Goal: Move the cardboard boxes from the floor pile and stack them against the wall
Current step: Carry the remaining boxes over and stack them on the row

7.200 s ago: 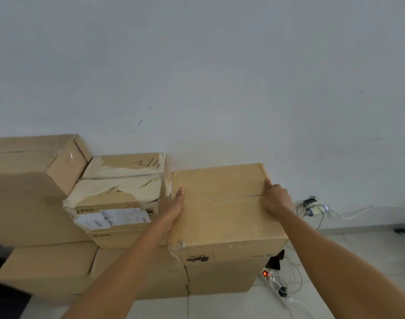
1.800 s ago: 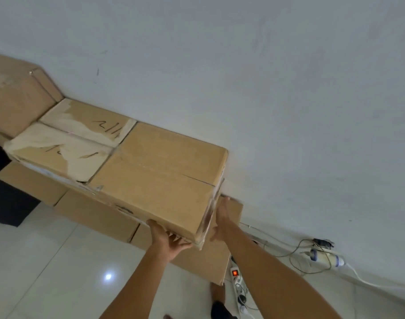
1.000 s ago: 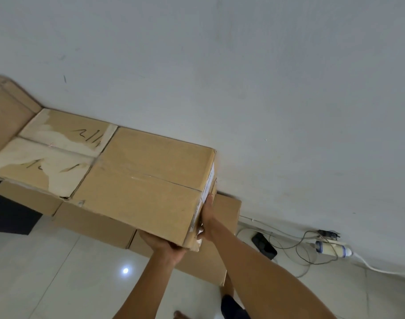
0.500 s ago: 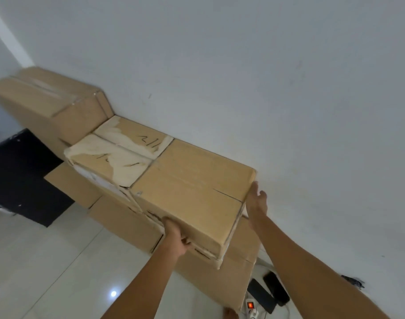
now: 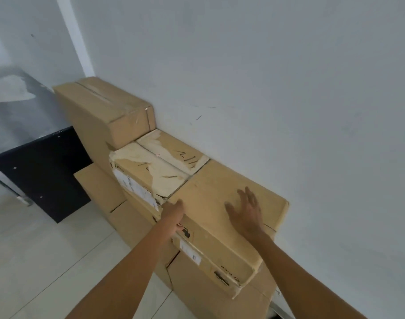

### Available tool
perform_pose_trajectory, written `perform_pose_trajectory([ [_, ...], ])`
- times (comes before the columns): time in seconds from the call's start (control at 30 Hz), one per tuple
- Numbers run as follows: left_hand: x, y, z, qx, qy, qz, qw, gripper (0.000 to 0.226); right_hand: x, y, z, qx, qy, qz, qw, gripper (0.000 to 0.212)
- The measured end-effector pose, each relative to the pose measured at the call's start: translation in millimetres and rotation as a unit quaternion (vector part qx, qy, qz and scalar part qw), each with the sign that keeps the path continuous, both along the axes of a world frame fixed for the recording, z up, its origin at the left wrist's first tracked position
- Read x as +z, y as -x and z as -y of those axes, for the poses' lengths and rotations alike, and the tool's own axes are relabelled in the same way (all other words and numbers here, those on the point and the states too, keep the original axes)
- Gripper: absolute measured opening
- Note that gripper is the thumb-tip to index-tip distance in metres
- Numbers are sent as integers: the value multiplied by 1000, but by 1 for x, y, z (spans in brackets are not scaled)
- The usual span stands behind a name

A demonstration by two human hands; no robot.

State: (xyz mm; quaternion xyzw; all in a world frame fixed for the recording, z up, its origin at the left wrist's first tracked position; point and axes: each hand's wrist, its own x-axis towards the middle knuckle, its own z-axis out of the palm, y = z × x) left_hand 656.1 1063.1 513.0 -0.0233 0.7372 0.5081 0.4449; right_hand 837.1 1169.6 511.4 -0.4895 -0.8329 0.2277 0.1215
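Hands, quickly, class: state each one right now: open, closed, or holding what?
Left hand: against the plain box's near left corner; grip cannot be told.
Right hand: open, fingers spread, on that box's top.

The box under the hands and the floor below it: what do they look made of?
Box: brown cardboard, probably corrugated, with a matte finish, judging by the folded edges, crushed corner and stuck-on paper label. Floor: likely glazed ceramic tile, pale and glossy, with thin joint lines and a soft sheen.
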Motion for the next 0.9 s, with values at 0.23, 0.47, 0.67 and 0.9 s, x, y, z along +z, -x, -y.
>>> perform_pose_trajectory([
  [0.23,0,11,-6,1,-24,39,999,52,-18,23,15,33,-43,127,990,77],
  [0.47,-3,15,-5,-3,-26,53,998,55,-16,24,16,25,-47,143,988,77],
  [0.67,4,50,28,-98,-10,75,992,40,-11,24,14,31,-17,131,991,75],
  [0.9,19,100,45,-111,15,4,994,64,-7,72,34,54,-31,69,996,82],
])
